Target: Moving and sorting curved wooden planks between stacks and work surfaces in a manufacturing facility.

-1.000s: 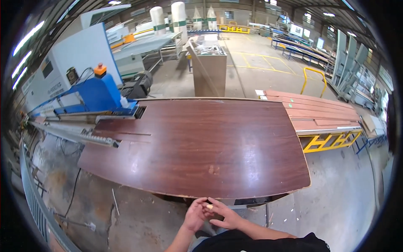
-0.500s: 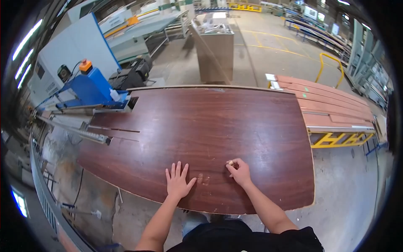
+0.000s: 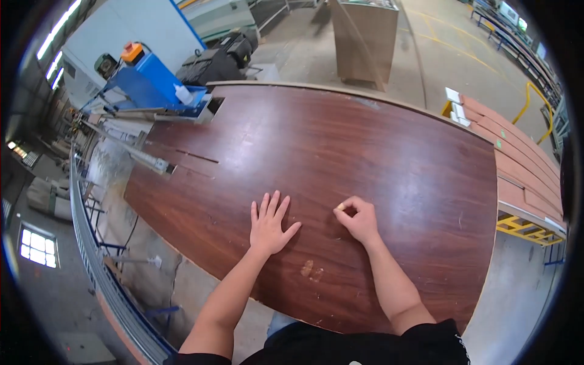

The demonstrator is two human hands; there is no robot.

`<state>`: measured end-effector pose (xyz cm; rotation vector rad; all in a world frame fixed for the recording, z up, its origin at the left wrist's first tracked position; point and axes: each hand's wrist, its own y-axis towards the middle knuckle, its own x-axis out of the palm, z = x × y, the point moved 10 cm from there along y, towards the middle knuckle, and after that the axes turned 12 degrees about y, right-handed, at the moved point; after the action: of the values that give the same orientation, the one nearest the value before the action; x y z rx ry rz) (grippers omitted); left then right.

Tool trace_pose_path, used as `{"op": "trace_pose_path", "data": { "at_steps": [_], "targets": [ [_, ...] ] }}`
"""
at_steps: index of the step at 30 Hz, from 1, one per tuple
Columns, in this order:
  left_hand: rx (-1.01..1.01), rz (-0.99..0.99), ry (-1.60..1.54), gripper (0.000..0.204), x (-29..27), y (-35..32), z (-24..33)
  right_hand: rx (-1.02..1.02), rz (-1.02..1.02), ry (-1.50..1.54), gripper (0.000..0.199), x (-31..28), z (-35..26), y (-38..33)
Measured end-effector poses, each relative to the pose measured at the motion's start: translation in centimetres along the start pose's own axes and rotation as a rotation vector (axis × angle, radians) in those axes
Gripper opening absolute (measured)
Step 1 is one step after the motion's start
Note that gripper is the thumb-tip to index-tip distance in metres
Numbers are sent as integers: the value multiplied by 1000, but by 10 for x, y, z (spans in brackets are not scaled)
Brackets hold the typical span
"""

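Note:
My left hand (image 3: 269, 228) lies flat on a dark reddish-brown wood-grain tabletop (image 3: 292, 140), its fingers spread and holding nothing. To its right, my right hand (image 3: 359, 218) is closed in a pinch just over the same surface. A small pale yellowish thing (image 3: 340, 207) shows at its thumb and fingertips; its kind is too small to make out. Nearer to me, between my forearms, worn light patches (image 3: 312, 271) mark the tabletop.
A blue machine head (image 3: 152, 79) with an orange-topped box (image 3: 132, 53) stands at the table's far left. A metal rail (image 3: 131, 149) reaches over the left edge. Behind the table is a tall brown bin (image 3: 365, 45). Reddish-brown boards (image 3: 517, 134) lie stacked at right.
The view has turned and shifted, so the table sits differently in it. Both hands have moved farther from me over the tabletop; the left stays spread, the right stays pinched.

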<state>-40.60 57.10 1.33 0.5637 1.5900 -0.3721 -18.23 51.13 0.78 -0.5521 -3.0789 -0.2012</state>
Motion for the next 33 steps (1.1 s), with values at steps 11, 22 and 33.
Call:
{"op": "trace_pose_path", "data": {
  "at_steps": [11,22,33],
  "targets": [
    [-39,34,-7,74,4,-4,-9,-3,-87,-1,18,9,28,-5],
    [-31,55,-62,68,1,-10,-8,91,-91,84,18,14,30,-8],
    [-33,63,-70,67,3,-10,-7,71,-107,75,19,11,32,-9]
  ]
}}
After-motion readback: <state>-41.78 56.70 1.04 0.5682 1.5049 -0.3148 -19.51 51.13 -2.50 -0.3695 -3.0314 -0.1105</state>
